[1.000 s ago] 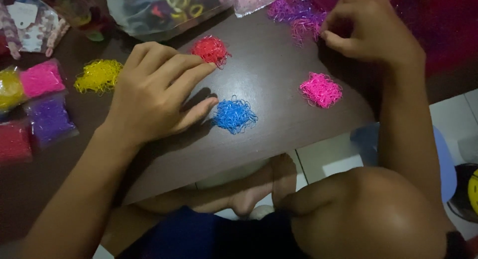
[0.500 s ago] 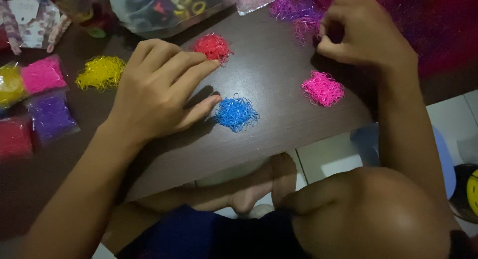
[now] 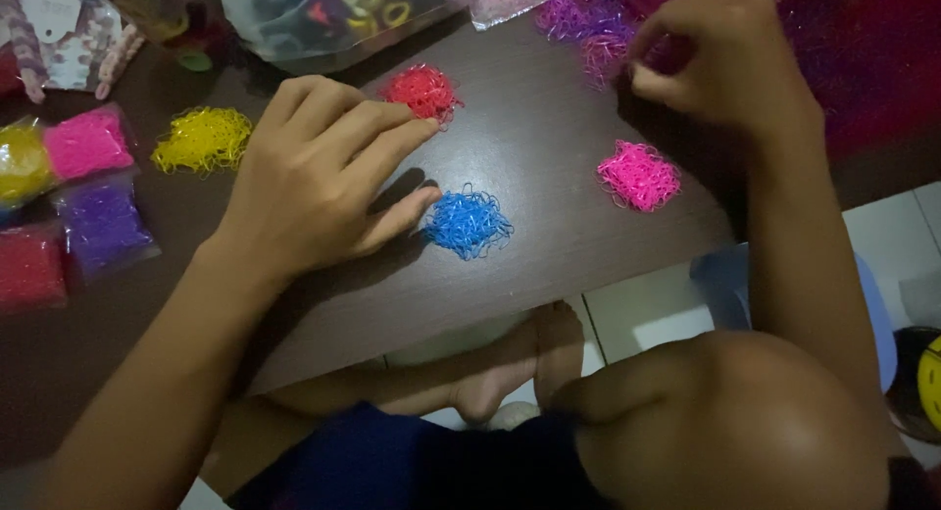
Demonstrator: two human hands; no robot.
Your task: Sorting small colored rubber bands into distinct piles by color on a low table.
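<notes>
Small heaps of tiny rubber bands lie on a dark brown table (image 3: 549, 245): red (image 3: 422, 92), blue (image 3: 469, 222), pink (image 3: 639, 175) and yellow (image 3: 203, 139). My left hand (image 3: 319, 177) rests flat on the table, fingers apart, its thumb tip just left of the blue heap and its fingertips near the red one. My right hand (image 3: 725, 69) is curled at the far right edge, fingertips pinched beside a loose purple and pink pile of bands (image 3: 588, 25). Whether it pinches any band cannot be seen.
Small clear bags of pink (image 3: 86, 143), purple (image 3: 103, 226), red (image 3: 29, 267) and yellow bands sit at the left. A larger clear bag of mixed bands (image 3: 323, 15) lies at the back. My knee and foot show below the table edge, over a white tiled floor.
My right hand has drawn slightly back from the purple pile, fingers curling tighter. My left hand has stayed flat in place.
</notes>
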